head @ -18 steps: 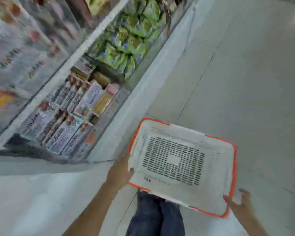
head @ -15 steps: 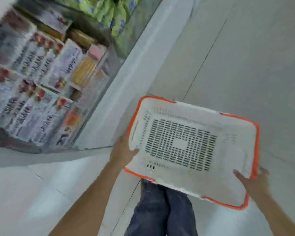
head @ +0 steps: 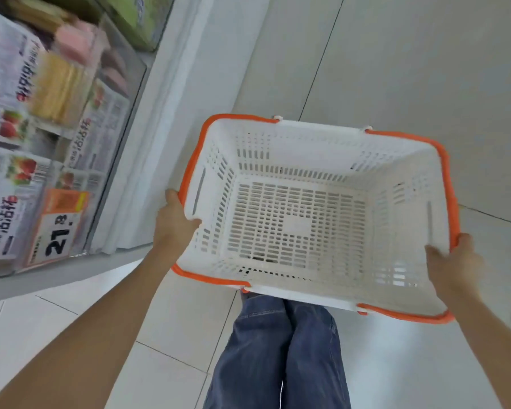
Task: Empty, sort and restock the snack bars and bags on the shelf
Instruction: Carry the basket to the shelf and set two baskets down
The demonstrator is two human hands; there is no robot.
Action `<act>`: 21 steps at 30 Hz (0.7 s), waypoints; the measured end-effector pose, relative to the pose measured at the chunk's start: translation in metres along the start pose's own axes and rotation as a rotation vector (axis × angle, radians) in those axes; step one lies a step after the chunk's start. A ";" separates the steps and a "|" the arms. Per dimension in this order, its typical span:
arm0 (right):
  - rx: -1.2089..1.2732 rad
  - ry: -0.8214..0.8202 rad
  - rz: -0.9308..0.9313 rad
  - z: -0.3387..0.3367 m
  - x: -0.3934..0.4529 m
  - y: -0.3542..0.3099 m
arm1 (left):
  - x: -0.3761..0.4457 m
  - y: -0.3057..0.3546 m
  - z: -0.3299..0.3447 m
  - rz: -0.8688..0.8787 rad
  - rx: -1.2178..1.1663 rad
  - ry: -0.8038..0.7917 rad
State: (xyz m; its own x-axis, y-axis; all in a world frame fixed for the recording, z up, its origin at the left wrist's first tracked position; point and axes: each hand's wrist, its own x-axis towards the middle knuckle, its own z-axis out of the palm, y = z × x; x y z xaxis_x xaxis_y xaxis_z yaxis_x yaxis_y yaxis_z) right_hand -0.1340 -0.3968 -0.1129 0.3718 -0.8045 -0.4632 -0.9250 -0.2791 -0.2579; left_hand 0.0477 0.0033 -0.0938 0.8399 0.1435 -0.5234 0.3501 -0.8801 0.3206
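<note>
A white slotted plastic basket [head: 292,160] with orange rim handles hangs level in front of me, nothing inside it. My left hand [head: 174,222] grips its left wall, thumb over the rim. My right hand [head: 452,264] holds its right wall near the front corner. On the left, the shelf [head: 157,93] carries white snack boxes with strawberry pictures [head: 9,93], a yellow wafer pack [head: 58,87], a pink pack [head: 74,45] and green bags [head: 133,16] further back.
An orange price label reading 21 [head: 59,228] hangs on the shelf's clear front rail. White floor tiles [head: 396,69] spread ahead and to the right. My legs in blue jeans [head: 281,349] stand under the basket.
The basket has been lifted and tipped toward me, so its inside now faces up. The view swung down and closer to the shelf's near end; both hands kept their hold.
</note>
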 end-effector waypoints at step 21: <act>0.329 0.148 -0.029 -0.391 -0.210 -0.101 | -0.194 0.199 -0.372 0.315 -0.076 -0.059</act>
State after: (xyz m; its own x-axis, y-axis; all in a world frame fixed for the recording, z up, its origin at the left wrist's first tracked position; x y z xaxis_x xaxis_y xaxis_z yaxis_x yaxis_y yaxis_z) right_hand -0.1493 -0.4050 0.3416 0.3600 -0.8728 -0.3296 -0.8304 -0.1387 -0.5397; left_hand 0.1084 -0.0319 0.3652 0.8871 -0.1590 -0.4333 0.1088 -0.8404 0.5310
